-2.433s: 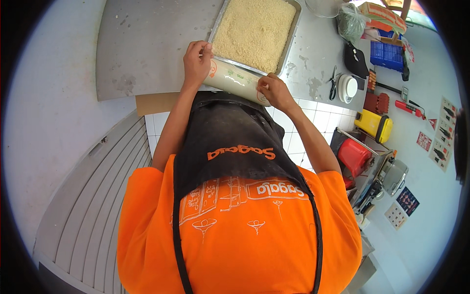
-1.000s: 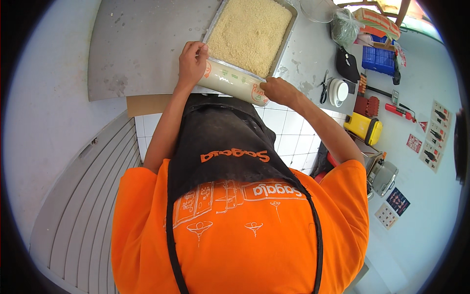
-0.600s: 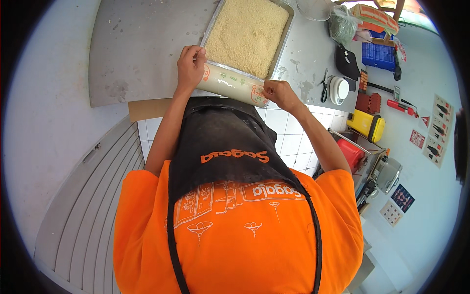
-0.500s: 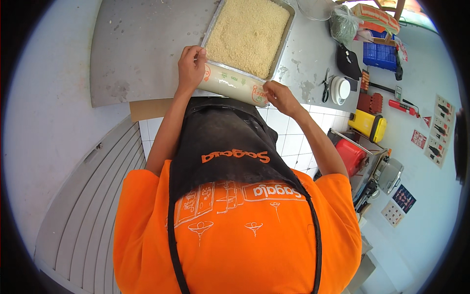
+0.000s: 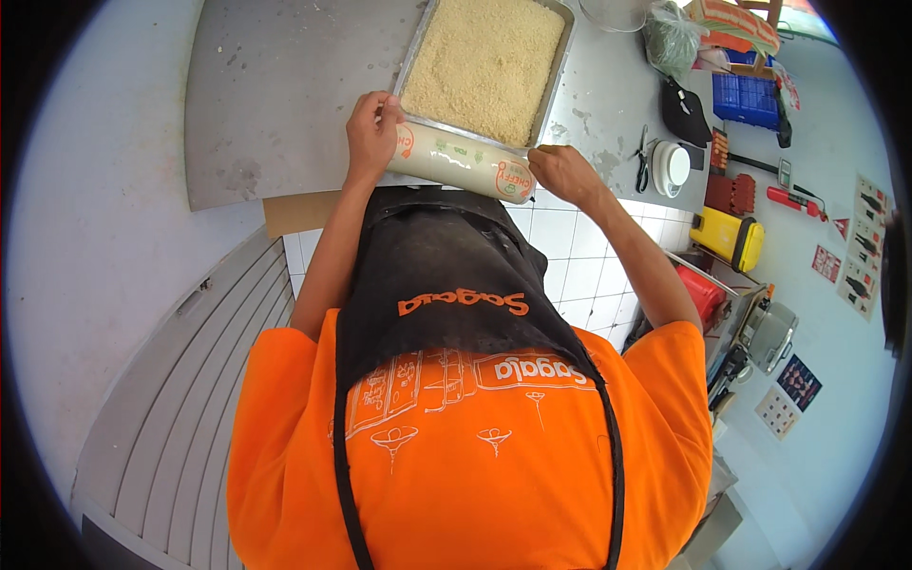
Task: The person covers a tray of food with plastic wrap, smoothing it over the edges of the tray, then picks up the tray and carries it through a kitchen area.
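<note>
A metal tray point(image 5: 553, 93) of pale yellow crumbs point(image 5: 483, 66) rests on the steel table. Along its near edge lies a whitish, shiny roll of cling film point(image 5: 451, 163) with orange and green print, close against my black apron. My left hand point(image 5: 373, 133) is closed in a pinch at the roll's left end, by the tray's near left corner. At the other end my right hand point(image 5: 565, 173) has its fingers closed on the film near the tray's near right corner. The fingertips of both hands are partly hidden.
On the steel table point(image 5: 285, 104), to the right, are black scissors point(image 5: 643, 160), a white round scale point(image 5: 671, 166), a black pouch point(image 5: 684, 112) and a plastic bag point(image 5: 673, 40). A blue crate point(image 5: 746, 100) and a yellow container point(image 5: 727, 237) stand beyond.
My right hand has shifted slightly right along the end of the cling film, and its fingers look flatter. My left hand stays at the tray's near left corner. The whole view has shifted slightly.
</note>
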Motion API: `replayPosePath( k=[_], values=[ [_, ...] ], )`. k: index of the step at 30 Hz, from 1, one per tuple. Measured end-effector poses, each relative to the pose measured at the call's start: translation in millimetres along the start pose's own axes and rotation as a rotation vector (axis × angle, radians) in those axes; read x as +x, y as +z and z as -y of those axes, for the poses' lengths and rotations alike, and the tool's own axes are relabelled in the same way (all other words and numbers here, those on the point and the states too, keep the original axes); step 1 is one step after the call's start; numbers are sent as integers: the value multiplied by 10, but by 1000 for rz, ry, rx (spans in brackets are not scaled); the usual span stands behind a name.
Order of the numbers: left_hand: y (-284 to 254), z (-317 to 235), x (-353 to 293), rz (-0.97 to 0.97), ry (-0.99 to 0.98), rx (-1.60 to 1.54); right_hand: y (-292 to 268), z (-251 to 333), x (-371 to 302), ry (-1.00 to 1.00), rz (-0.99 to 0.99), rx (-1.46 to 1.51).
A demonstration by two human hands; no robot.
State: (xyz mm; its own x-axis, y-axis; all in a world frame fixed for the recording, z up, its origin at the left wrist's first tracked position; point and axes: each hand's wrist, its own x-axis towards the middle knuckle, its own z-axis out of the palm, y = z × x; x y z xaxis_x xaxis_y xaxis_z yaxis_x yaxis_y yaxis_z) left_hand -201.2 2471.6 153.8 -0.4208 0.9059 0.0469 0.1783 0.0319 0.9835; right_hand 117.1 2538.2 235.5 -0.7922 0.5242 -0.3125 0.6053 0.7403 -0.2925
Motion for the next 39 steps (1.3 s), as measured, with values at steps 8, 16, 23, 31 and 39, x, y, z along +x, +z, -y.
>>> replayPosePath(
  k=[8,16,23,31,39],
  values=[
    [-382,-378,-452,126,-193,-172,451,560,-329,503,-453,703],
    [-567,-1086,-145,121,-112,-237,-261,839,-464,643,-844,1103],
    [-700,-2185,-29,142,-95,-122,-1105,1146,-803,547,-958,1114],
    [-724,-2834,185,185,172,-209,-1784,1330,-1063,391,-1021,1025],
    [-1125,-3170,-51,440,400,-308,-2055,1410,-1214,197,-1103,953]
  ],
)
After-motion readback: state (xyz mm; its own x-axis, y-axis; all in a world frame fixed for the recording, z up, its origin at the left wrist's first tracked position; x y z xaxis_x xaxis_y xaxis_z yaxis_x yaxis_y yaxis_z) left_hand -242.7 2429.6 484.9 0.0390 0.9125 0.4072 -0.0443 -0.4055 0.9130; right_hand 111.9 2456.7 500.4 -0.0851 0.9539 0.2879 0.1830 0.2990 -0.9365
